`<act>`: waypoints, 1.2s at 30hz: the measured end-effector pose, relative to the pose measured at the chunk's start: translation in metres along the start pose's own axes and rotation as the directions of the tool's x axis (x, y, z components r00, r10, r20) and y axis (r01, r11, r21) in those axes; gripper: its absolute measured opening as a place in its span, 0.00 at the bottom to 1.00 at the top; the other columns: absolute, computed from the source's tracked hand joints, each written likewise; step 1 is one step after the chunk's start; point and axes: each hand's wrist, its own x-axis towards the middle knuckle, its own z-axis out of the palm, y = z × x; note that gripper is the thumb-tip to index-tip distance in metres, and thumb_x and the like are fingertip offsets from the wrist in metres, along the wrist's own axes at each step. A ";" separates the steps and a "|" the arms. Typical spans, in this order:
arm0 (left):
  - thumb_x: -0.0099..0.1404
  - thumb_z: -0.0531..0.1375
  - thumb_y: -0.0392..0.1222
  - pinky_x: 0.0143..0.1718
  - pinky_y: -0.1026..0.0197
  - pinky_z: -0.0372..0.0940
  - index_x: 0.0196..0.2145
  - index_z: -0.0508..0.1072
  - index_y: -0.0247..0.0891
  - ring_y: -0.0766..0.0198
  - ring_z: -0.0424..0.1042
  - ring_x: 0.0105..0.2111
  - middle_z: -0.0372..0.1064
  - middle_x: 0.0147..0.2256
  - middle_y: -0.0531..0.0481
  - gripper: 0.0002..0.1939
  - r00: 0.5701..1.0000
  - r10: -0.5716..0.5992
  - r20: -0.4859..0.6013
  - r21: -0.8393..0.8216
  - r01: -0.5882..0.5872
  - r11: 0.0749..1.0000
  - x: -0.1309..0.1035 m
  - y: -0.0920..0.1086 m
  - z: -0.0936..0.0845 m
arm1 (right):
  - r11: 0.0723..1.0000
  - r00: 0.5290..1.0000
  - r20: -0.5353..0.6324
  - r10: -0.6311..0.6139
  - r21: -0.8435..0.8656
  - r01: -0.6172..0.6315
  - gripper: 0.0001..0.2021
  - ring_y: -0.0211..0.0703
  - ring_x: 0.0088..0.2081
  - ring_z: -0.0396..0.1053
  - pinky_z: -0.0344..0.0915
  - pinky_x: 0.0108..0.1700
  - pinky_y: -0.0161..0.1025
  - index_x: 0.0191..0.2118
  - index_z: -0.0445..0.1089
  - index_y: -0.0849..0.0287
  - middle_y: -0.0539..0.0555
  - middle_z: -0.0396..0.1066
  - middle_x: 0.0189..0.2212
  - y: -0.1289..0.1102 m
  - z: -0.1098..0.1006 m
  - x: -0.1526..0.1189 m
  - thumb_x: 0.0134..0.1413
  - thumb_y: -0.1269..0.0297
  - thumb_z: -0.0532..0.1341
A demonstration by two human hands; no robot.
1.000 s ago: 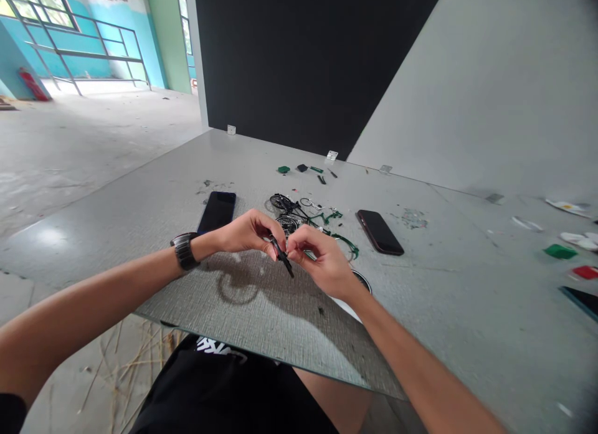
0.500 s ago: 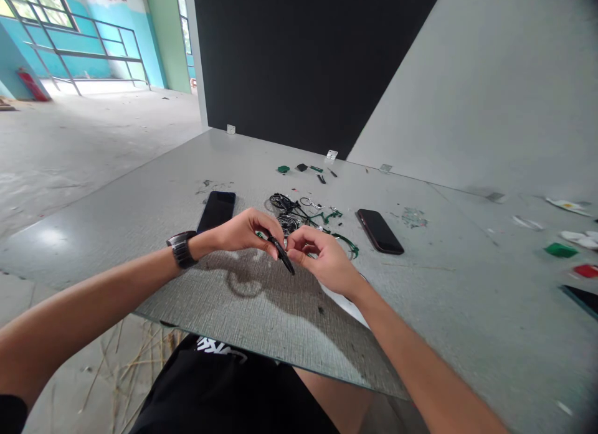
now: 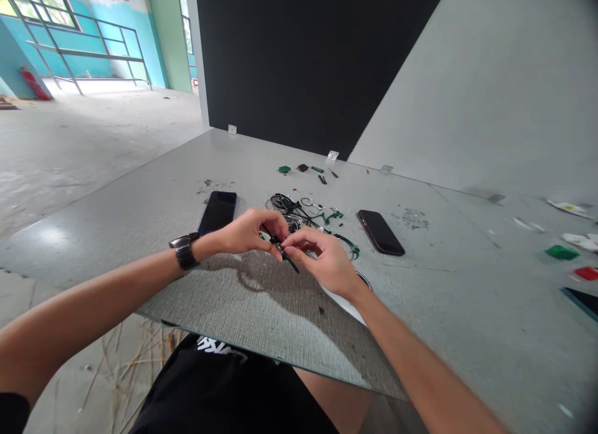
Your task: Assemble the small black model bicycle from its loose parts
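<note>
**Left hand (image 3: 247,230) and right hand (image 3: 322,256) meet at a dark piece (image 3: 290,261)**

At the far side stands a black wall (image 3: 308,60), which continues to the right as a grey part. In front of it lies a wide grey table (image 3: 448,309). The two hands are above the near part of this table, around its middle. The left hand pinches the slim dark piece between thumb and fingers, and the piece is tilted, with its lower end pointing near and right. The right hand presses thumb and forefinger together at this same piece; I cannot tell what is exactly between these fingertips. One phone (image 3: 219,210) lies just beyond the left wrist, which wears a black watch (image 3: 185,252). Another phone (image 3: 380,232) lies to the right of the hands. Just beyond the fingers there are thin parts, among them a black wheel (image 3: 283,202) and a curved green part (image 3: 352,246). Farther away are a small green block (image 3: 284,170) and, beside it, a black block (image 3: 303,168).
</note>
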 end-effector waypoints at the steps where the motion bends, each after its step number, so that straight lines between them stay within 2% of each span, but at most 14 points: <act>1: 0.51 0.76 0.46 0.40 0.62 0.68 0.36 0.77 0.35 0.64 0.75 0.35 0.77 0.34 0.49 0.19 1.000 0.000 0.014 -0.016 0.000 1.000 0.000 0.000 0.000 | 1.000 1.000 0.005 -0.004 -0.007 0.004 0.06 0.42 0.37 0.72 0.68 0.38 0.40 0.38 0.77 0.54 0.52 0.76 0.36 0.000 0.000 0.000 0.62 0.59 0.66; 4: 0.52 0.76 0.46 0.39 0.63 0.68 0.34 0.77 0.34 0.65 0.75 0.34 0.77 0.33 0.49 0.17 1.000 -0.009 0.025 -0.045 0.010 0.999 0.000 0.002 0.001 | 0.999 0.999 0.043 -0.019 -0.030 0.021 0.07 0.41 0.36 0.70 0.66 0.37 0.40 0.38 0.75 0.54 0.52 0.74 0.36 0.001 -0.001 -0.001 0.64 0.57 0.64; 6: 0.51 0.77 0.45 0.39 0.63 0.68 0.35 0.77 0.34 0.65 0.75 0.35 0.77 0.34 0.48 0.19 1.000 -0.018 -0.018 -0.055 0.017 0.998 0.000 0.003 0.003 | 0.997 0.998 0.042 -0.044 -0.055 0.046 0.09 0.41 0.36 0.69 0.66 0.38 0.40 0.37 0.73 0.55 0.52 0.72 0.36 0.001 -0.001 -0.001 0.66 0.57 0.62; 11: 0.48 0.78 0.42 0.39 0.64 0.70 0.36 0.76 0.33 0.67 0.74 0.35 0.75 0.35 0.48 0.21 0.989 -0.019 -0.150 -0.189 -0.010 0.982 0.002 0.003 0.004 | 0.985 0.989 -0.052 -0.140 -0.107 0.134 0.08 0.40 0.36 0.67 0.65 0.39 0.39 0.37 0.69 0.54 0.51 0.69 0.35 0.000 -0.002 -0.001 0.69 0.59 0.59; 15: 0.49 0.78 0.41 0.40 0.62 0.72 0.36 0.76 0.32 0.65 0.77 0.35 0.77 0.35 0.48 0.20 0.987 -0.029 -0.161 -0.294 -0.020 0.956 0.003 0.004 0.003 | 0.978 0.978 -0.084 -0.189 -0.105 0.179 0.07 0.39 0.36 0.66 0.64 0.38 0.38 0.37 0.68 0.54 0.51 0.68 0.35 0.000 -0.003 -0.002 0.69 0.62 0.58; 19: 0.50 0.77 0.41 0.41 0.60 0.74 0.36 0.78 0.32 0.63 0.78 0.35 0.78 0.35 0.46 0.18 0.984 -0.032 -0.174 -0.275 -0.018 0.961 0.002 0.004 0.002 | 0.976 0.977 -0.075 -0.197 -0.107 0.189 0.06 0.39 0.36 0.66 0.65 0.38 0.38 0.38 0.68 0.54 0.51 0.68 0.35 0.002 -0.004 -0.002 0.69 0.64 0.58; 21: 0.51 0.77 0.41 0.42 0.59 0.74 0.35 0.79 0.33 0.63 0.79 0.36 0.79 0.35 0.45 0.17 0.983 0.016 -0.183 -0.221 -0.057 0.974 0.002 0.004 0.001 | 0.974 0.977 -0.069 -0.200 -0.122 0.190 0.05 0.39 0.36 0.67 0.65 0.39 0.38 0.38 0.68 0.53 0.51 0.68 0.36 0.003 -0.004 -0.002 0.69 0.65 0.58; 24: 0.54 0.75 0.41 0.45 0.58 0.74 0.36 0.80 0.34 0.61 0.79 0.38 0.80 0.36 0.44 0.14 0.969 0.149 -0.195 -0.103 -0.171 0.980 0.002 0.002 0.000 | 0.963 0.973 -0.059 -0.224 -0.170 0.211 0.05 0.40 0.38 0.68 0.66 0.39 0.38 0.38 0.68 0.53 0.51 0.68 0.37 0.003 -0.004 -0.003 0.68 0.68 0.58; 26: 0.57 0.74 0.42 0.45 0.57 0.74 0.36 0.80 0.35 0.60 0.79 0.39 0.80 0.37 0.44 0.12 0.942 0.259 -0.213 0.001 -0.264 0.964 0.003 0.002 0.000 | 0.942 0.961 -0.058 -0.269 -0.226 0.250 0.06 0.40 0.39 0.68 0.67 0.40 0.39 0.39 0.69 0.52 0.52 0.68 0.39 0.003 -0.005 -0.003 0.68 0.70 0.58; 28: 0.59 0.73 0.42 0.45 0.58 0.73 0.36 0.81 0.37 0.61 0.78 0.39 0.79 0.37 0.45 0.09 0.896 0.373 -0.239 0.160 -0.343 0.926 0.002 0.002 0.000 | 0.910 0.947 -0.055 -0.317 -0.300 0.288 0.06 0.40 0.39 0.69 0.67 0.41 0.40 0.41 0.70 0.52 0.52 0.68 0.40 0.003 -0.007 -0.002 0.68 0.70 0.57; 30: 0.63 0.70 0.42 0.42 0.60 0.73 0.37 0.81 0.39 0.63 0.77 0.38 0.78 0.37 0.46 0.06 0.836 0.493 -0.241 0.356 -0.396 0.846 0.000 0.004 0.000 | 0.882 0.938 -0.052 -0.342 -0.362 0.301 0.06 0.41 0.39 0.69 0.67 0.42 0.41 0.42 0.70 0.52 0.53 0.68 0.40 0.004 -0.010 -0.002 0.69 0.69 0.57; 32: 0.67 0.66 0.40 0.40 0.61 0.72 0.40 0.81 0.40 0.65 0.77 0.37 0.77 0.37 0.46 0.05 0.783 0.592 -0.191 0.526 -0.427 0.735 -0.003 0.006 -0.001 | 0.871 0.939 -0.054 -0.339 -0.394 0.292 0.03 0.42 0.40 0.69 0.67 0.42 0.41 0.43 0.71 0.52 0.53 0.69 0.41 0.005 -0.012 -0.001 0.68 0.66 0.59; 34: 0.70 0.63 0.38 0.39 0.62 0.72 0.43 0.80 0.41 0.65 0.76 0.37 0.76 0.38 0.47 0.06 0.747 0.655 -0.115 0.636 -0.451 0.626 -0.006 0.006 -0.002 | 0.870 0.942 -0.062 -0.329 -0.407 0.278 0.02 0.43 0.40 0.70 0.67 0.41 0.41 0.43 0.71 0.53 0.53 0.70 0.40 0.007 -0.014 0.000 0.67 0.64 0.61; 36: 0.71 0.62 0.36 0.39 0.62 0.72 0.45 0.79 0.42 0.65 0.75 0.38 0.76 0.39 0.47 0.07 0.728 0.683 -0.063 0.693 -0.461 0.555 -0.008 0.006 -0.002 | 0.871 0.946 -0.068 -0.318 -0.414 0.263 0.03 0.43 0.39 0.70 0.67 0.40 0.41 0.43 0.71 0.53 0.53 0.71 0.39 0.009 -0.015 0.000 0.66 0.64 0.62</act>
